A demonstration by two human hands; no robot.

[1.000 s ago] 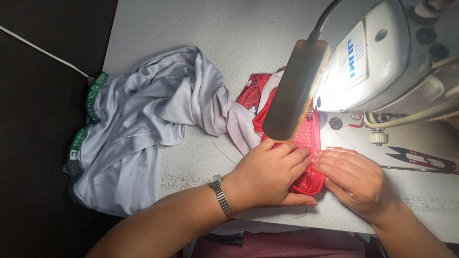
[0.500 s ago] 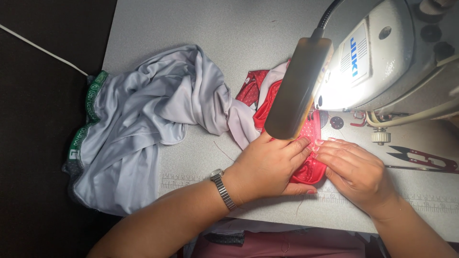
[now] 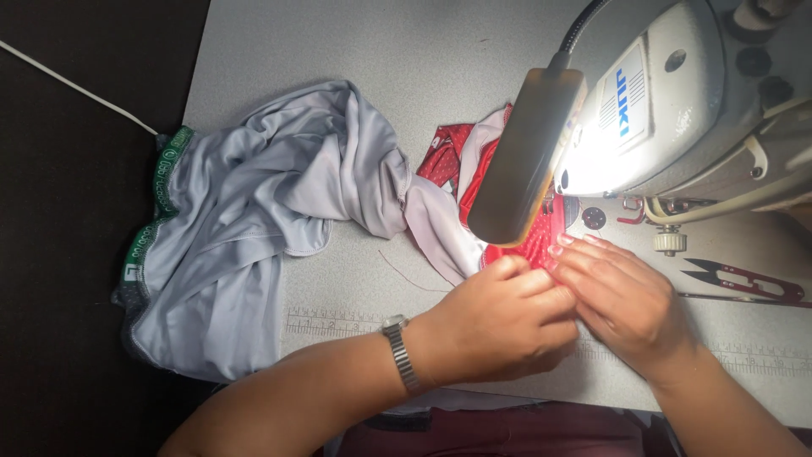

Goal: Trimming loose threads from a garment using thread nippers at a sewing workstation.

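Two hands (image 3: 507, 317) (image 3: 626, 296) — flat on red fabric (image 3: 533, 241)

This was a sewing workshop, plain as day: an industrial sewing machine (image 3: 677, 110) with its gooseneck lamp (image 3: 524, 161) lit, a grey worktable (image 3: 355, 42) with printed rulers, thread snips (image 3: 744, 279), and heaped grey fabric (image 3: 254, 228).

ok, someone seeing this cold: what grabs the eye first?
Probably the lit sewing machine at upper right, its lamp glaring over the red fabric. Just below, the left hand and right hand press together on that fabric at the table's front edge. A crumpled grey garment sprawls at left.
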